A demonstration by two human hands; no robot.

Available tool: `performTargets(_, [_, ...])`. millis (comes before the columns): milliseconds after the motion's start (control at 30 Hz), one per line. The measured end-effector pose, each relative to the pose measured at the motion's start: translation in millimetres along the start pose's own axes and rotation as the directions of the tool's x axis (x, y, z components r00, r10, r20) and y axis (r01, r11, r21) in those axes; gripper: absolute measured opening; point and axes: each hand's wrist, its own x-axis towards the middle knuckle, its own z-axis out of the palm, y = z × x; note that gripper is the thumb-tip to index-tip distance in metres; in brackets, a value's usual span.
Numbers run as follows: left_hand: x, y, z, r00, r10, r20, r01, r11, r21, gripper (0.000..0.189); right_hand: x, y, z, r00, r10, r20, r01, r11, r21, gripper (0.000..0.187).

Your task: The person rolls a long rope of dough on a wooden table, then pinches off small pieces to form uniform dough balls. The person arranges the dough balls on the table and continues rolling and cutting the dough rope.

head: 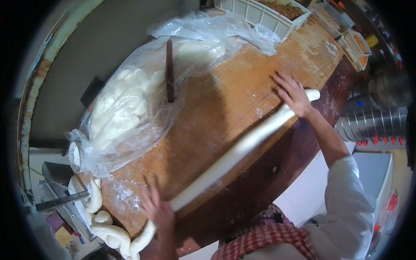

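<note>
A long rope of white dough [240, 151] stretches diagonally along the near edge of the wooden work table [201, 130]. My right hand [294, 96] rests flat across the rope near its far right end, fingers apart, with a short stub of dough showing beyond the wrist. Toward the lower left, my left hand [157, 206] lies over the same rope, blurred, with spread fingers. Past it the dough continues and bends into thick loops [110, 232] piled at the table's left end. Neither hand is closed around the dough.
Clear plastic sheeting [156, 130] covers several dough pieces [120, 107], with a dark wooden rolling pin [170, 71] on top. A white crate [260, 16] of brown crumbly filling stands at the back. Smaller tubs [356, 44] sit right, above stacked metal steamers or pans [370, 117]. Flour [125, 196] dusts the wood.
</note>
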Motion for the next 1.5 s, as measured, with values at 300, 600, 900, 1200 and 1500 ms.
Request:
performTargets(300, [24, 98, -3, 0.914, 0.320, 0.251, -0.277, 0.942, -0.191, 0.088, -73, -8, 3, 0.986, -0.154, -0.065, 0.153, 0.988, -0.020, 0.042])
performTargets(600, [-17, 193, -29, 0.880, 0.466, 0.092, -0.431, 0.865, -0.256, 0.058, -126, -230, -38, 0.597, -0.664, 0.451, 0.445, 0.741, 0.503, 0.079])
performTargets(900, [-192, -36, -123, 0.937, -0.349, -0.020, 0.349, 0.936, 0.040, 0.022, -27, -62, -231, 0.729, -0.366, 0.579, -0.177, 0.716, 0.676, 0.035])
performTargets(1200, [-77, 209, -43, 0.914, 0.275, -0.298, -0.350, 0.906, -0.239, 0.023, -129, -257, -80, 0.358, -0.681, 0.639, 0.018, 0.689, 0.724, 0.077])
performTargets(1500, [-85, 42, -80, 0.953, -0.054, -0.299, 0.025, 0.995, -0.102, 0.012, -76, -89, -311, 0.655, -0.438, 0.616, -0.171, 0.707, 0.686, 0.053])
